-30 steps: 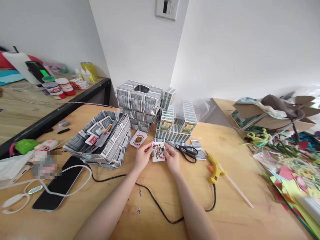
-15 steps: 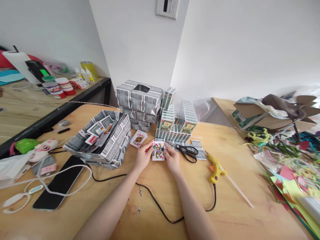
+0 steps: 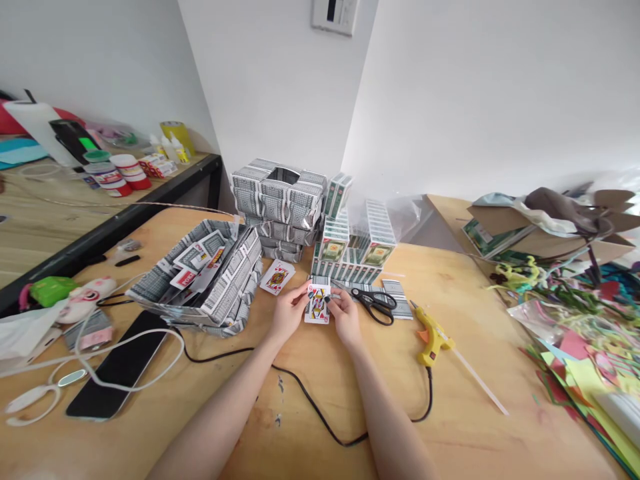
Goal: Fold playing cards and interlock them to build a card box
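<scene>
Both my hands hold one face-up playing card, a red queen, over the wooden table. My left hand pinches its left edge and my right hand pinches its right edge. Another face card lies flat just left of them. Behind the card stand stacked card packs and a box built from folded cards. A tray made of folded cards sits to the left with loose cards in it.
Black scissors and a yellow glue gun lie right of my hands, its black cable running under my arms. A phone with white cord lies at left. Coloured paper scraps cover the right side.
The card and both hands have shifted very slightly; the grip on it is unchanged.
</scene>
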`<state>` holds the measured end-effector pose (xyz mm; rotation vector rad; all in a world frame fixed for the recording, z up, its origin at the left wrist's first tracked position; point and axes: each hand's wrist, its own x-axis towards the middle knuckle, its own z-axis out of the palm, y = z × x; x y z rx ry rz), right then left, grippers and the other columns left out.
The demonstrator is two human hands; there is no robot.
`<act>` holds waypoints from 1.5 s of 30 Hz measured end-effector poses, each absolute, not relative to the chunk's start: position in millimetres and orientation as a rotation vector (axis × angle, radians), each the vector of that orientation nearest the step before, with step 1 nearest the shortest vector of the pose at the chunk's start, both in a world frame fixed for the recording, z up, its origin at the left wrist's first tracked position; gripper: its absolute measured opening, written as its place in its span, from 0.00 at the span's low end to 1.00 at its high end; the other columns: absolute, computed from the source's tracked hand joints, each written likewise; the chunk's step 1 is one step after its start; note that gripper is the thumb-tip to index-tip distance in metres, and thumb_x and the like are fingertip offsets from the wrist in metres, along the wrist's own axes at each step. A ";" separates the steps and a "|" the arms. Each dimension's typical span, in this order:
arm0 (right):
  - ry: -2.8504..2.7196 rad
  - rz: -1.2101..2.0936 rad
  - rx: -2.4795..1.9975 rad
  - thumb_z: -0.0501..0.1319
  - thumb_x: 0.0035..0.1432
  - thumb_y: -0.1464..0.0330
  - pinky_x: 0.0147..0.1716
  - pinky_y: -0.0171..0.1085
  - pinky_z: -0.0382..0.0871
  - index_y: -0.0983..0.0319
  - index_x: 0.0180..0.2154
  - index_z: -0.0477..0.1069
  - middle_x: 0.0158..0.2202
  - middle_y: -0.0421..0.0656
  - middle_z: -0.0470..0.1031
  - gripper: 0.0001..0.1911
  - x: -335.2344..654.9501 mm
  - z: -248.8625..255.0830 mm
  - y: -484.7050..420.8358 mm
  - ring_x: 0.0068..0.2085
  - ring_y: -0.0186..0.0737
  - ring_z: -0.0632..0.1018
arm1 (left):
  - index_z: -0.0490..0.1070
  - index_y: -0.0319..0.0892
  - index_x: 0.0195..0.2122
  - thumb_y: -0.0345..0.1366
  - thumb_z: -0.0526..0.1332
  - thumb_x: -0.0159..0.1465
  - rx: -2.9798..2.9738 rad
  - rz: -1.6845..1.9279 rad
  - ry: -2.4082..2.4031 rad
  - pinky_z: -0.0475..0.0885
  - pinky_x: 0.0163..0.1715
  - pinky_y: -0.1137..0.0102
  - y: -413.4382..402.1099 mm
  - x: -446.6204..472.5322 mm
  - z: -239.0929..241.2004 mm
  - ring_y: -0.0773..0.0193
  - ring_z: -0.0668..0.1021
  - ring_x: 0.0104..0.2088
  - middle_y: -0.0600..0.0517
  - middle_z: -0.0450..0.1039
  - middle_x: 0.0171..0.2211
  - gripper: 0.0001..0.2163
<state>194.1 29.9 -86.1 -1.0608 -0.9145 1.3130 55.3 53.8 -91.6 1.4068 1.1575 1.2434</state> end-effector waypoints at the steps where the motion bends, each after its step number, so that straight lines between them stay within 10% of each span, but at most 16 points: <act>1: -0.914 1.313 -1.063 0.60 0.47 0.64 0.20 0.33 0.64 0.60 0.36 0.63 0.23 0.38 0.73 0.13 194.2 -85.4 29.8 0.21 0.35 0.72 | 0.69 0.39 0.48 0.33 0.57 0.56 1.407 1.233 1.165 0.70 0.42 0.66 53.4 55.4 -91.3 0.61 0.76 0.40 0.46 0.73 0.43 0.17; 45: -0.916 1.362 -1.052 0.58 0.50 0.62 0.20 0.33 0.62 0.59 0.34 0.64 0.26 0.38 0.72 0.09 188.1 -80.1 26.0 0.21 0.34 0.70 | 0.67 0.40 0.38 0.34 0.53 0.56 1.255 1.171 1.038 0.68 0.32 0.72 46.9 59.8 -92.9 0.65 0.72 0.31 0.52 0.71 0.32 0.10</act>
